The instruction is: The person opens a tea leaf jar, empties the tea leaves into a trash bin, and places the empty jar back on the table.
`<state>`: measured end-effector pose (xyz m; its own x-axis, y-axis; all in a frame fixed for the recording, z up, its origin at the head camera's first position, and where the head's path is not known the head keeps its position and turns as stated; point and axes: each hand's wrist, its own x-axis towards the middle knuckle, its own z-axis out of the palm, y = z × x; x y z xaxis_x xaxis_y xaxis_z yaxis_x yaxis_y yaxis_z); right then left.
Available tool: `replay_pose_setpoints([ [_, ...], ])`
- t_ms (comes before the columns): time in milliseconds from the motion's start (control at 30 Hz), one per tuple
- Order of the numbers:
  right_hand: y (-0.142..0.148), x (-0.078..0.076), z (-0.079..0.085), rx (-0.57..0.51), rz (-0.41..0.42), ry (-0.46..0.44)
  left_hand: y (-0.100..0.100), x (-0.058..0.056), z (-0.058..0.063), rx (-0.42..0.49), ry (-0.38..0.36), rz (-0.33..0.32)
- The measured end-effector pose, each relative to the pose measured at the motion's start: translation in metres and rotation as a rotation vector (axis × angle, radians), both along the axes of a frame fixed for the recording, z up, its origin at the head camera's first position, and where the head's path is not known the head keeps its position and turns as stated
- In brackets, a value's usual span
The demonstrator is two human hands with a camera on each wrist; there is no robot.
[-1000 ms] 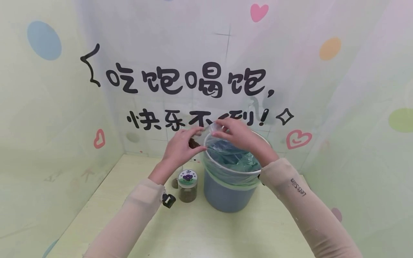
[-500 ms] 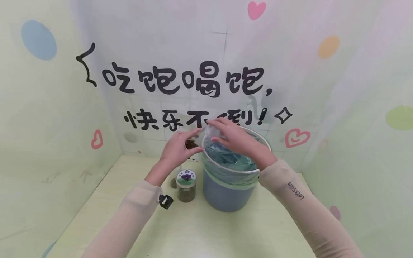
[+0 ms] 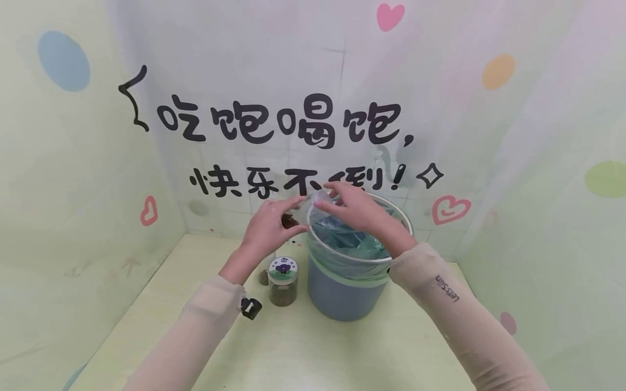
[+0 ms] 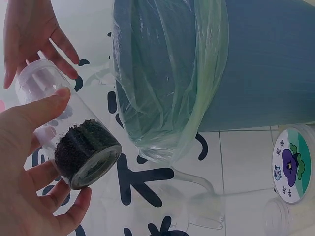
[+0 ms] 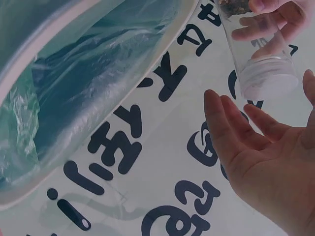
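My left hand [image 3: 268, 225] grips a clear plastic jar [image 4: 83, 110] round its side, thumb on one side and fingers on the other. Dark, crumbly dried bits [image 4: 81, 147] fill the part near the jar's base. The jar is tilted, with its translucent white lid [image 5: 270, 86] toward my right hand [image 3: 359, 209]. That hand has its fingers spread and loosely bent about the lid, overlapping it in the head view. In the right wrist view, a gap shows between the fingertips and the lid. The lid is on the jar.
A blue bin [image 3: 347, 296] with a green plastic liner [image 3: 342, 266] stands under my right hand. Left of it on the table [image 3: 313, 353] is a jar [image 3: 283, 282] with a flower-printed lid, and a smaller clear container [image 3: 264, 277] is partly hidden behind. A printed backdrop [image 3: 293, 65] encloses the table.
My right fingers first reached farther left over the lid, then drew back a little, while the thumb shifted left across it. The left hand and its jar stay almost in place.
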<state>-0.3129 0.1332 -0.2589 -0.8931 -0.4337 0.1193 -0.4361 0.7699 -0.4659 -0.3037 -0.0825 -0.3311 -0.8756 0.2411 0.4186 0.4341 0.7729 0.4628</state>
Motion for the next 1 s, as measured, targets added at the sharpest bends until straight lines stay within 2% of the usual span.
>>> replay_pose_setpoints([
  [233, -0.0032, 0.0011, 0.0006, -0.015, -0.077, -0.072, 0.0015, 0.0027, 0.0012, -0.005, 0.014, 0.0],
  [367, -0.0044, 0.0012, 0.0013, -0.04, -0.082, -0.09, 0.0011, 0.0022, 0.0003, -0.009, 0.019, -0.002],
  [667, -0.0048, 0.0023, 0.001, -0.085, -0.037, -0.072, -0.0004, -0.0001, -0.0034, -0.015, 0.003, 0.0],
  [1000, -0.0039, 0.0009, 0.0001, -0.068, 0.035, -0.018, -0.0002, 0.0001, -0.0039, -0.017, -0.023, 0.0],
])
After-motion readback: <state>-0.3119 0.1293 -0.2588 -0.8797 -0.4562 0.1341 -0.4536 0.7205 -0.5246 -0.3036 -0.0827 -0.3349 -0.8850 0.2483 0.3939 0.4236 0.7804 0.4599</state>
